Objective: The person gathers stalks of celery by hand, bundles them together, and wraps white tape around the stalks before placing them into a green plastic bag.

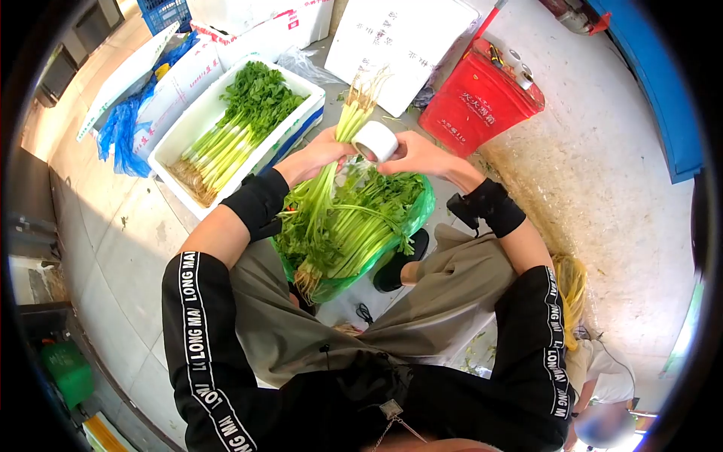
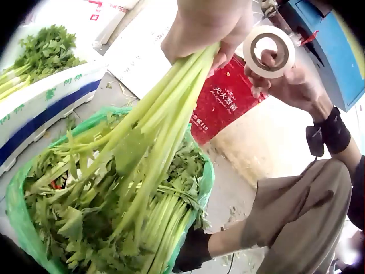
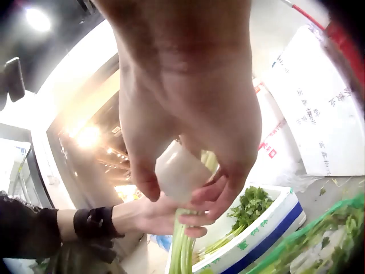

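Observation:
My left hand (image 1: 325, 150) grips a bunch of celery (image 2: 165, 125) by its stalks, roots up and leaves hanging down. In my right hand (image 1: 422, 156) is a roll of white tape (image 1: 374, 141), pinched between thumb and fingers right beside the stalks. The left wrist view shows right-hand fingers (image 2: 269, 59) through the roll's core. Below both hands, more celery (image 1: 361, 233) lies in a green plastic bag (image 1: 422, 215) on the floor between my feet. In the right wrist view the tape roll (image 3: 179, 171) overlaps my left hand.
To the left, a white foam box (image 1: 169, 154) holds bunches of celery laid side by side. Behind stand a white foam lid (image 1: 399, 45) and a red bin (image 1: 482, 98) with rolls on top. A blue plastic sheet (image 1: 120, 139) hangs from another box. Another person (image 1: 602, 384) is at the lower right.

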Motion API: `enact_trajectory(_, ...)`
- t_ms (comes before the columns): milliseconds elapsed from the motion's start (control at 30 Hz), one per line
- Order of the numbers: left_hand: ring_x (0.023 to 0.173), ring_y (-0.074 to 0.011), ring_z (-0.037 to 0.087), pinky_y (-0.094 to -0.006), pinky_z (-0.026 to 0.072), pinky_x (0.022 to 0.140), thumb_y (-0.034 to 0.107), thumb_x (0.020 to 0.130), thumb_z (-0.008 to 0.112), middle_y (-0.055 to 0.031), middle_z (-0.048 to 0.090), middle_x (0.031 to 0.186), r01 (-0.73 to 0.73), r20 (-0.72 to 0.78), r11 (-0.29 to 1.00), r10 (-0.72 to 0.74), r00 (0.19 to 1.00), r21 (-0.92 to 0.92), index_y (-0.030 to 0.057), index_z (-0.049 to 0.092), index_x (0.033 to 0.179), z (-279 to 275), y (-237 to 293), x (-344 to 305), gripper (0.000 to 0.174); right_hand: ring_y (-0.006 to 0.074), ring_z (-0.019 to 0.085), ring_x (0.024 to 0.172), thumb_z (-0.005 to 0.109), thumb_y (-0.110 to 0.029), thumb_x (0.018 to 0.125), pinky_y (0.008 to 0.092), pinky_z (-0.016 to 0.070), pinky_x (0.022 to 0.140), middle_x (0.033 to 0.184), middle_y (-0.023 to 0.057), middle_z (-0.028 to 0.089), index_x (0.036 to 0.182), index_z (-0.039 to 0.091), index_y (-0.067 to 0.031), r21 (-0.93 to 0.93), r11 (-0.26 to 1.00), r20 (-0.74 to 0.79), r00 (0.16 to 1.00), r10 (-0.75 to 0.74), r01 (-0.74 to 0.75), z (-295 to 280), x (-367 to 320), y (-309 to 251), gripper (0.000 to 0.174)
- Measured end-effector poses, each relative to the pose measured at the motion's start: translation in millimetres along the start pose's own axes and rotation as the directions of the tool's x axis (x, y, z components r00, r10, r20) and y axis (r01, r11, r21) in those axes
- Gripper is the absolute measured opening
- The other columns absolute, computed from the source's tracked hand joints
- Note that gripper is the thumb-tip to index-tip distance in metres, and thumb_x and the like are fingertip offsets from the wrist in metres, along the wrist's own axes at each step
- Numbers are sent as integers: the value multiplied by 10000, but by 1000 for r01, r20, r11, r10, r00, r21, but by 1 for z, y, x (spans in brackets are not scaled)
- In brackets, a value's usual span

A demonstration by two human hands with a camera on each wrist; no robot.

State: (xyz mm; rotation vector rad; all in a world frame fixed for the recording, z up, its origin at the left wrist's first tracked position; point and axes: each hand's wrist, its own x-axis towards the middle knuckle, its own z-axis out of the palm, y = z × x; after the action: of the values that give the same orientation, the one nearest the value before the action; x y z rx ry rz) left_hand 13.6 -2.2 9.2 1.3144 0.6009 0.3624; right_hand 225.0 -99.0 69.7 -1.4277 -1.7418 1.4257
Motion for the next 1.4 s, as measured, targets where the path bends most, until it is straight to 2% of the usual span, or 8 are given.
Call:
enact_trajectory(433, 574, -94, 543, -265, 423, 481, 166, 884, 675, -53, 649, 891, -85, 16, 937, 85, 996, 338, 93, 551, 1297, 6, -2, 7, 437, 290, 437, 1225, 808, -265, 744, 440, 389, 1026, 1313, 106, 544, 991, 733, -41, -769, 533, -134, 725, -676, 354, 32, 2, -39, 341)
enact_trajectory(533, 566, -123, 563, -277, 445, 465, 192, 866, 668, -61, 638, 825, -332, 224, 887, 269, 937, 321, 100, 536, 1306, 11, -21, 13, 468, 225, 517, 1145, 773, -241, 795, 408, 400, 1005, 1272, 90, 590, 966, 731, -34, -511, 754, -150, 821, -551, 412, 35, 11, -30, 272)
enact_trajectory(633, 687, -180, 590, -319, 509, 604, 199, 866, 667, -82, 618, 862, 44, 141, 796, -160, 977, 603, 28, 587, 1150, 30, -5, 2, 341, 161, 571, 1081, 694, -248, 891, 360, 417, 985, 1201, 72, 636, 1023, 716, -52, -231, 888, -181, 879, -442, 399, 40, 11, -26, 238)
enact_trajectory(700, 749, -207, 609, -351, 520, 670, 232, 857, 679, -100, 632, 906, 43, 131, 771, -163, 978, 636, 32, 587, 1163, 33, -3, -7, 377, 106, 559, 1106, 642, -341, 944, 307, 473, 921, 1206, 71, 632, 1195, 671, -94, 129, 991, -91, 994, 54, -42, 38, 13, -27, 353)
enact_trajectory(867, 1038, -315, 623, -425, 486, 931, 350, 842, 696, -192, 641, 1125, -138, -15, 652, 223, 975, 746, 37, 578, 1232, 13, -105, 27, 513, 146, 540, 1164, 571, -390, 977, 310, 422, 1005, 1271, 83, 597, 1337, 556, -46, 358, 929, 148, 988, 38, -89, 30, 17, -16, 498)
enact_trajectory(1000, 609, -296, 645, -413, 507, 576, 282, 831, 704, -219, 660, 872, -271, 422, 600, -124, 898, 753, 1, 581, 1203, 10, -68, 20, 482, 180, 468, 1281, 576, -349, 971, 323, 337, 1098, 1367, 105, 535, 1416, 429, 43, 362, 932, 164, 985, -60, -3, 9, 18, 5, 611)
enact_trajectory(1333, 829, -311, 650, -407, 487, 768, 222, 861, 711, -175, 687, 931, -429, 566, 625, -26, 824, 652, -35, 576, 1136, 12, -26, -7, 399, 209, 542, 1241, 610, -101, 926, 385, 403, 1105, 1307, 115, 601, 1419, 433, 33, 57, 997, 216, 976, 36, -50, -10, 8, 58, 540)
enact_trajectory(1400, 754, -272, 644, -387, 491, 720, 230, 863, 716, -134, 686, 865, -481, 529, 634, 131, 838, 606, -36, 582, 1106, 5, -21, -7, 385, 155, 597, 1107, 626, -139, 950, 317, 487, 939, 1242, 74, 623, 1357, 516, -1, 524, 825, 167, 975, 146, -213, -12, 10, 86, 444)
